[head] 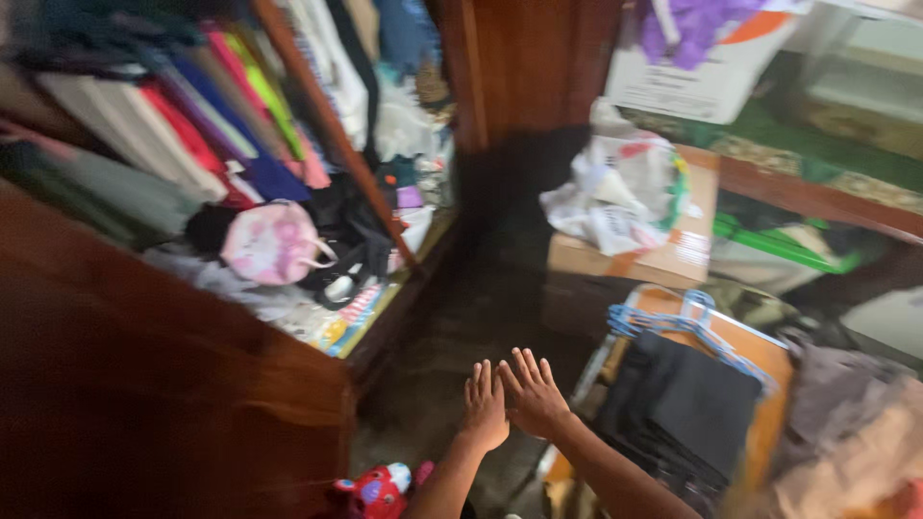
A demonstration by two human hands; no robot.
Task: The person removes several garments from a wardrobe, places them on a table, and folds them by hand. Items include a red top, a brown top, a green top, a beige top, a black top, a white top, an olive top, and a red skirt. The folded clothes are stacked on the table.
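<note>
Hands, left (484, 411) and right (532, 396), empty, fingers spread, edges touching, stretched over dark floor (461, 317) between open wardrobe (332, 135) and folded black clothes (687, 404) under blue hangers (687, 322), red toy (377, 490) just below.

- Floor (481, 308): dark, blurred; carries a red soft toy (377, 490) at the lower edge and a cardboard box (663, 258) near the far wall
- Cardboard box: bears a heap of crumpled white bags (615, 197)
- Wardrobe shelf (385, 317): bears a pink round bag (269, 242), dark cloth and small bright packets
- Orange board (760, 351), right: bears a folded black garment (687, 408) and blue hangers (678, 322) at its far end
</note>
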